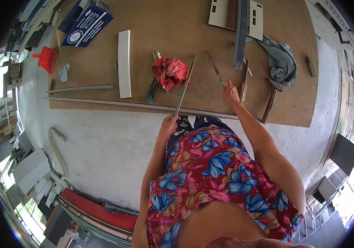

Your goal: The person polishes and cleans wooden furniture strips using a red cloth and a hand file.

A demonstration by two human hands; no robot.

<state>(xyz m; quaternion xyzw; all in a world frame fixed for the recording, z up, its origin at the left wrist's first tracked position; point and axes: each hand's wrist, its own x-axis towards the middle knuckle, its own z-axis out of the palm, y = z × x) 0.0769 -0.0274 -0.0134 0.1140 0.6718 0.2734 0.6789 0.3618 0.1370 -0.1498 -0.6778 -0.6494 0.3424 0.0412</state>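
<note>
My left hand [169, 125], low at the table's front edge, is closed on the lower end of a thin, pale strip [188, 79]. The strip slants up and to the right, past a crumpled red cloth [170, 73]. My right hand [230, 94], farther right over the table, grips one end of a narrow, flat metal tool [214, 65] with a worn, dark face; its exact kind does not show. A thin tool with a wooden-looking handle [243, 91] lies just right of that hand. Beside the red cloth is a green-and-black cutter-like tool [151, 91].
A long metal bar [135, 105] runs along the front edge of the brown table [177, 25]. Left stand a white panel [124, 66], a blue box [88, 25] and a red dustpan [47, 59]. Right lie a hammer [270, 103], grey cloth [283, 62] and grey metal profile [240, 35].
</note>
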